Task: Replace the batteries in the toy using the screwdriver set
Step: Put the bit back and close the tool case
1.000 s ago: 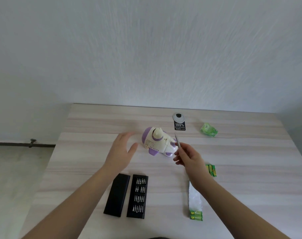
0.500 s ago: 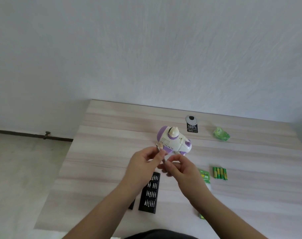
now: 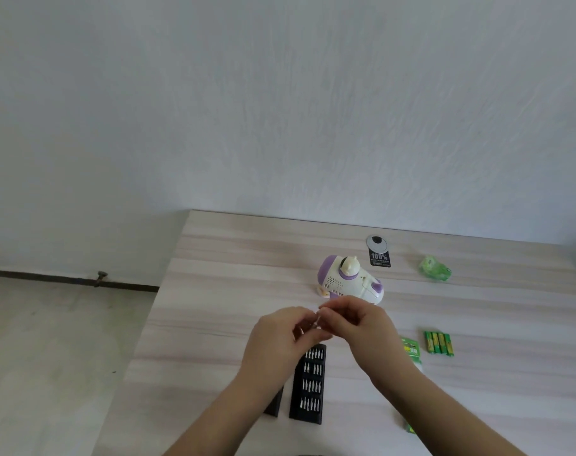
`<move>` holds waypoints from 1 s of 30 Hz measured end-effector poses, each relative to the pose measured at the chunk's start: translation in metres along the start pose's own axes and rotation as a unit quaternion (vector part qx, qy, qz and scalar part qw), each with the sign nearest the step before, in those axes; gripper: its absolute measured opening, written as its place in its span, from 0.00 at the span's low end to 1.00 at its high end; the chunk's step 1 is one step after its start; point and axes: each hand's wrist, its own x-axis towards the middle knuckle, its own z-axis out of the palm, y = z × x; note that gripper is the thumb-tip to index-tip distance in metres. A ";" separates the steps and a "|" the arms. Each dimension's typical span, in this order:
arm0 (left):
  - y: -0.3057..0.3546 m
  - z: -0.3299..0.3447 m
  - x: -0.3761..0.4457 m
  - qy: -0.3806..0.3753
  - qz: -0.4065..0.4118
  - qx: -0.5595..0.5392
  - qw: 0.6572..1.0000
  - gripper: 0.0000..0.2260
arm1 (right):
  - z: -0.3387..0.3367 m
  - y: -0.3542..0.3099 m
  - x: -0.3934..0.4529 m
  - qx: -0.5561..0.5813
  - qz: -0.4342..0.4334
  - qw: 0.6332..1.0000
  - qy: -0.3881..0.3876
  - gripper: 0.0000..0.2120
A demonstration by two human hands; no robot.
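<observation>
Fingers [image 3: 308, 337] of both hands curled around a thin screwdriver [image 3: 316, 324], its axis unclear, above the upright toy [image 3: 349, 281].

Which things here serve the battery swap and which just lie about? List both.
For the job: toy; bit tray; screwdriver pinched between both hands; loose batteries; battery pack.

Lying about: black tag; crumpled green wrapper; black case lid.

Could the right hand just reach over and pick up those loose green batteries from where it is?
Probably yes for reach: the batteries lie on bare table beside the right hand, nothing between. But its fingers pinch a small screwdriver together with the left hand, so it isn't free.
</observation>
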 end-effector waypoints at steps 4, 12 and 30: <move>-0.007 -0.009 -0.003 -0.034 0.008 0.011 0.999 0.06 | 0.008 -0.002 -0.001 0.028 0.001 1.000 -0.008 0.04; -0.035 -0.006 -0.013 -0.049 0.027 0.057 0.997 0.08 | 0.024 0.016 -0.007 0.035 0.011 0.999 0.011 0.03; -0.131 0.087 -0.021 -0.103 -0.248 0.013 0.963 0.05 | 0.011 0.138 0.009 -0.002 0.185 0.982 0.034 0.05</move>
